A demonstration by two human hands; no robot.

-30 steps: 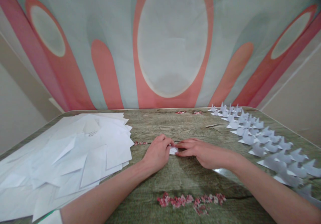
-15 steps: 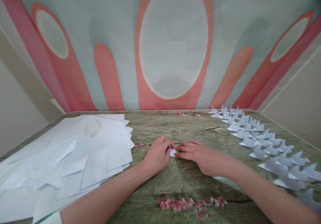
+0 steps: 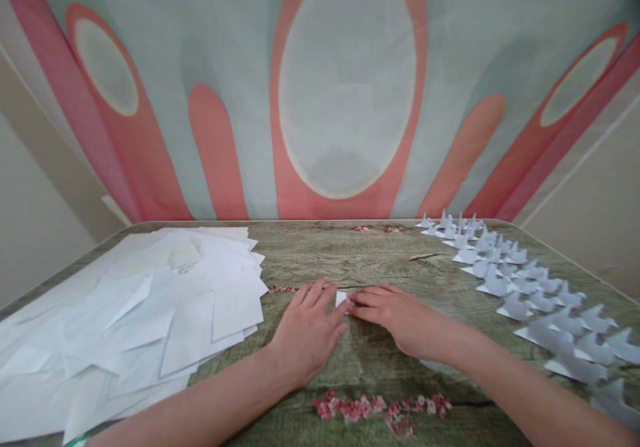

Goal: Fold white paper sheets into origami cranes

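A small folded piece of white paper (image 3: 341, 299) lies on the table between my hands. My left hand (image 3: 309, 330) is open beside it, palm down with fingers stretched. Its index fingertip touches the paper's lower right part, close to the right fingertips. My right hand (image 3: 400, 313) has its fingers together on the right end of the paper, gripping it there; the thumb is mostly hidden. How the covered end is folded cannot be made out.
A wide heap of white paper sheets (image 3: 145, 320) covers the table's left side. Several rows of folded white paper figures (image 3: 515, 305) stand along the right edge. The wood-patterned tabletop (image 3: 320, 250) bears printed pink flowers, and a painted backdrop (image 3: 345, 87) rises behind it.
My left hand has loosened from the paper, spread its fingers and drawn slightly back toward me. More of the paper's left side shows. My right hand stays at the paper's right end.
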